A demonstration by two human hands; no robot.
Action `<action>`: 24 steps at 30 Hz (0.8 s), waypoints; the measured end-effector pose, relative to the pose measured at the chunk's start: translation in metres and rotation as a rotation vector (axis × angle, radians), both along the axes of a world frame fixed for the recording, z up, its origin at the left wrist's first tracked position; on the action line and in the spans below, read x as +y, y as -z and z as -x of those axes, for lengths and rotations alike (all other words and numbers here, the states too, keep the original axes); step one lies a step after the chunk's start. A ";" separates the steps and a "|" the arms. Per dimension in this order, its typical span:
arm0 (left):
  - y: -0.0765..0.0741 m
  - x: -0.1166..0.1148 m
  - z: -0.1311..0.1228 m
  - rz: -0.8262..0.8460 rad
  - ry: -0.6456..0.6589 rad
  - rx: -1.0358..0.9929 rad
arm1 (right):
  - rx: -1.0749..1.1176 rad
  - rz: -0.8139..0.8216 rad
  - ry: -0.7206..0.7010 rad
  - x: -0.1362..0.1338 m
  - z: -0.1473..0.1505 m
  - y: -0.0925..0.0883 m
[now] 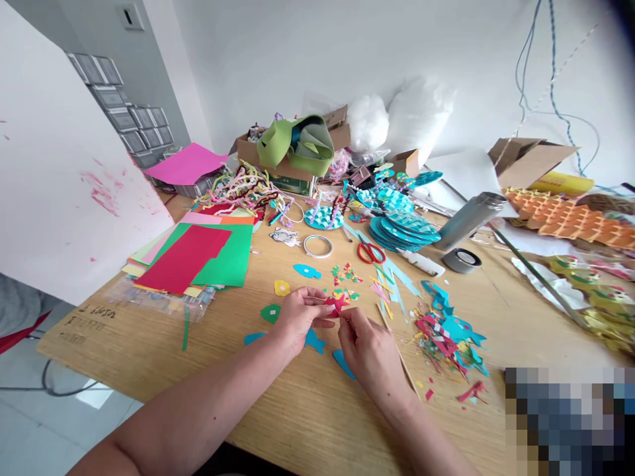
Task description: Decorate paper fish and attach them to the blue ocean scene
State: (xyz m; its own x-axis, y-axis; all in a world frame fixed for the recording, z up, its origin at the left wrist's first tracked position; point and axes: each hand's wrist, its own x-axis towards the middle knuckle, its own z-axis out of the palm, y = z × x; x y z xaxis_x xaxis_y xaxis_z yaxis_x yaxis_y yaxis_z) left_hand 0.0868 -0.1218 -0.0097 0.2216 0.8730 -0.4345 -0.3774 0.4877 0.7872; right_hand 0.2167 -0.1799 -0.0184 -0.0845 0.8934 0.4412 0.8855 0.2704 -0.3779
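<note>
My left hand point(300, 318) pinches a small red paper fish point(338, 303) between thumb and fingers. Against the fish's lower right edge, my right hand point(370, 344) is closed in a pinch; what lies between its fingertips is hidden. Around the hands lie paper fish cutouts: a blue one point(307, 271), a yellow one point(282, 287) and a green one point(270, 313) with a white square on it. More blue fish point(343, 363) are partly covered by my hands and left forearm. A thin wooden stick point(407, 370) runs beside my right hand.
Paper scraps point(441, 334) are heaped at right. Red-handled scissors point(371, 252), a tape roll point(318, 246), a glue bottle point(421, 262) and a metal flask point(471, 221) stand or lie farther back. Coloured sheets point(186, 258) are stacked left, near a white board point(64, 172).
</note>
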 end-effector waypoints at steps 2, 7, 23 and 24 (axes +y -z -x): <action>0.000 0.000 0.000 -0.003 -0.004 0.009 | 0.004 0.001 -0.003 0.000 0.000 0.000; -0.001 0.000 0.000 -0.016 -0.007 0.011 | 0.024 0.000 -0.007 0.000 0.001 -0.001; 0.000 -0.002 -0.002 0.006 -0.026 0.000 | -0.002 0.026 0.001 -0.001 0.003 -0.001; -0.001 -0.002 -0.002 0.016 -0.027 -0.001 | 0.006 0.024 0.002 -0.001 0.004 0.000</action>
State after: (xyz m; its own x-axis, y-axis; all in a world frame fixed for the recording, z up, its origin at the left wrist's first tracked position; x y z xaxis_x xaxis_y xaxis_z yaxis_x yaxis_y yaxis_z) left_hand 0.0888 -0.1242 -0.0092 0.1986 0.8716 -0.4481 -0.3914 0.4897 0.7791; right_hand 0.2129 -0.1809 -0.0179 -0.0797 0.9041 0.4199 0.8837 0.2590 -0.3899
